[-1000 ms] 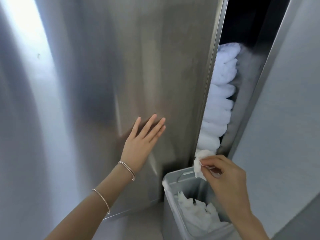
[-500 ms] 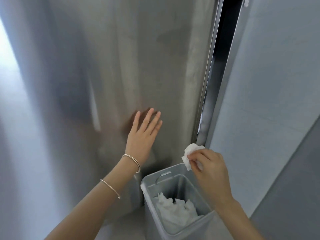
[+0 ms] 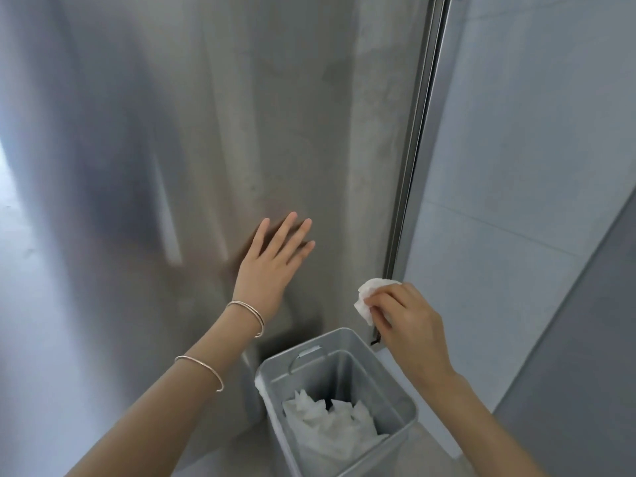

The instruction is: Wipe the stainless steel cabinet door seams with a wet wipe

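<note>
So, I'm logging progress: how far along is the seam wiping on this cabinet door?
Done: crumpled wipes in the bin suggest some wiping is finished. In hand: the right hand pinches the wet wipe near the foot of the right seam, the left hand flat on the cabinet door. Left: possibly the seam above; its cleanliness can't be judged, and other seams are out of view.

Low and centre, a grey metal bin (image 3: 275,425) with an open top and a small handle (image 3: 308,352) on its rear rim, standing on the floor (image 3: 213,457). Inside, a heap of crumpled white paper (image 3: 330,428) covering the bottom. To the right, a pale grey tiled wall (image 3: 516,166), bordered lower right by a darker grey surface (image 3: 585,366) along a slanting edge.
</note>
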Tool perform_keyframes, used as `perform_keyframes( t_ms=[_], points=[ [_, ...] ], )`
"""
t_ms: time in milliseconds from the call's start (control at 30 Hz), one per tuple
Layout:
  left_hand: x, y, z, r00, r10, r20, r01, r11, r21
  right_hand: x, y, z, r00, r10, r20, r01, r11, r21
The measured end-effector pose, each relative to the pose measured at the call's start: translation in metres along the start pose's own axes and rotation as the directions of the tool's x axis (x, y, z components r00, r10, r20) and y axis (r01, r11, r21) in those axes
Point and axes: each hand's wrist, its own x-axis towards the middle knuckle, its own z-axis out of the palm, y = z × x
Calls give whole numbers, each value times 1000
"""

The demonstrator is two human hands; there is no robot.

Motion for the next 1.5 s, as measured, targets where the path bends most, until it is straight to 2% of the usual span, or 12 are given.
perform_keyframes(
  t_ms=[133, 200, 367, 500, 700, 933, 1067, 1233, 1333, 1367, 1433, 1500],
  points=[
    [2, 5, 0, 998, -7, 54, 8, 1000, -14, 5, 11, -2, 999, 30, 17, -31, 999, 13],
    [2, 5, -6, 993, 6, 118, 0, 999, -47, 13, 10, -8, 994, 68, 81, -70, 997, 21],
    [1, -12, -44, 938, 163, 307, -67, 952, -299, 38, -6, -49, 956, 203, 214, -216, 976, 41],
    [11, -39, -104, 855, 214, 472, 64, 861, -505, 77, -28, -98, 913, 274, 301, -309, 948, 77],
    [10, -101, -190, 920, 143, 366, 158, 718, -678, 142, -67, -176, 803, 400, 441, -468, 882, 52],
    [7, -182, -276, 881, 126, 456, 267, 663, -700, 208, -98, -245, 624, 471, 623, -569, 821, -51],
    [8, -195, -296, 860, 130, 493, 291, 669, -684, 222, -97, -229, 575, 462, 675, -555, 827, -93],
    [-3, -178, -307, 832, 167, 528, 303, 660, -687, 217, -83, -189, 399, 443, 802, -583, 798, -151],
    [-4, -175, -303, 838, 114, 534, 339, 658, -672, 209, -77, -175, 366, 358, 859, -480, 863, -155],
    [-5, -175, -299, 835, 94, 543, 349, 672, -653, 210, -78, -176, 323, 357, 876, -479, 861, -174],
    [-5, -174, -296, 832, 94, 546, 348, 679, -647, 208, -76, -177, 312, 348, 884, -465, 868, -178],
    [-4, -172, -295, 828, 104, 551, 351, 672, -653, 209, -74, -183, 333, 324, 885, -444, 882, -156]
  ],
)
